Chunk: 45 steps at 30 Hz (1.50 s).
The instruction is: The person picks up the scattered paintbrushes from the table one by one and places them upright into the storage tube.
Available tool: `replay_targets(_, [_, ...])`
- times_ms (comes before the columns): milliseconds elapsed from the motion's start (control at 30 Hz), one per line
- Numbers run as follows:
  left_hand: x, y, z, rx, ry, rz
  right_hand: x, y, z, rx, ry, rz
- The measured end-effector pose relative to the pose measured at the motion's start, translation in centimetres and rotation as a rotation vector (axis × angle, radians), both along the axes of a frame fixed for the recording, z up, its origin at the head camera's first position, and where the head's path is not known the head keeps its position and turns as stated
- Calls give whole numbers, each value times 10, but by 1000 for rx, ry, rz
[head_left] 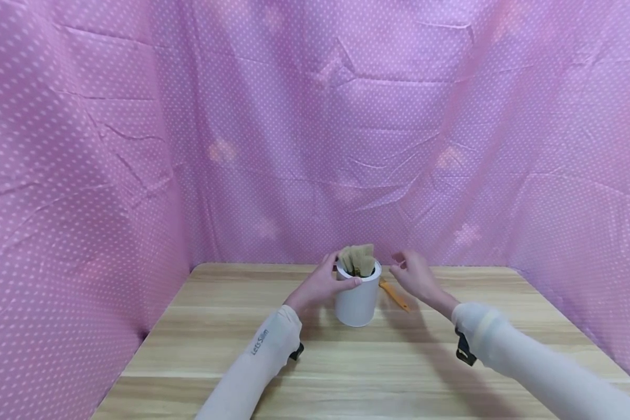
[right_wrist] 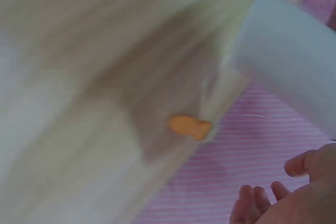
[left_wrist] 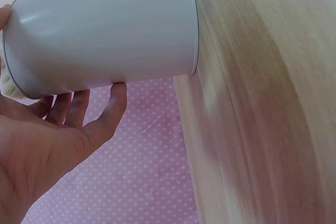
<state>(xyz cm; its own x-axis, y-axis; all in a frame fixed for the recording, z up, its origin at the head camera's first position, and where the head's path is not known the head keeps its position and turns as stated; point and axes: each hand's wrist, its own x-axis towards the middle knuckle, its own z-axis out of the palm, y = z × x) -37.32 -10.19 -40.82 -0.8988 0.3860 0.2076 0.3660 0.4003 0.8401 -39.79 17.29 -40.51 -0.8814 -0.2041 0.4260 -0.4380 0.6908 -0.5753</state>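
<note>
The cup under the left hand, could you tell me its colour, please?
White cup, clearest in left wrist view.

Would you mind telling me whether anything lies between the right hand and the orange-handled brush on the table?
Nothing visible does. The right hand hovers just above the orange-handled brush, which lies on the table beside the white cup that the left hand holds.

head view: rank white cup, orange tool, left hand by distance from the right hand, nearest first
1. orange tool: lies on the table just below and left of the right hand.
2. white cup: left of the tool, brushes standing inside.
3. left hand: grips the cup's far left side.
Tool and cup are a near call.
</note>
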Motion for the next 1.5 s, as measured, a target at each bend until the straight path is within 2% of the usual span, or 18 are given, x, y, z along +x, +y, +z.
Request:
replay_targets(167, [0,-1,0,-10,5,10,-5,8,-21,43,-80,24])
replay_targets(267, [1,-2,1,-6,-10,17,-9,8,-28,33,-181,39])
replay_targets(367, [2,-3,4,-1,-21,22,-14,4,-36,30,-296,12])
replay_targets(467, [4,-2,5,0,-15,18,-20,1,-43,57,-362,-25])
replay_targets(667, [4,3,6,47,46,-45,-19,-8,-44,92,-362,-57])
replay_targets(767, [3,5,8,55,42,-39,-18,-11,-38,113,-359,-87])
replay_targets(900, [3,6,10,25,4,9,-18,-12,-33,121,-340,-85])
replay_targets(1033, [3,6,8,24,-2,2,-18,-9,-36,82,-332,-71])
replay_targets(1133, [4,7,6,30,-12,-3,-19,-6,-39,12,-375,-71])
replay_targets(1500, [10,2,0,18,-36,29,-11,-5,-37,-278,-654,-67])
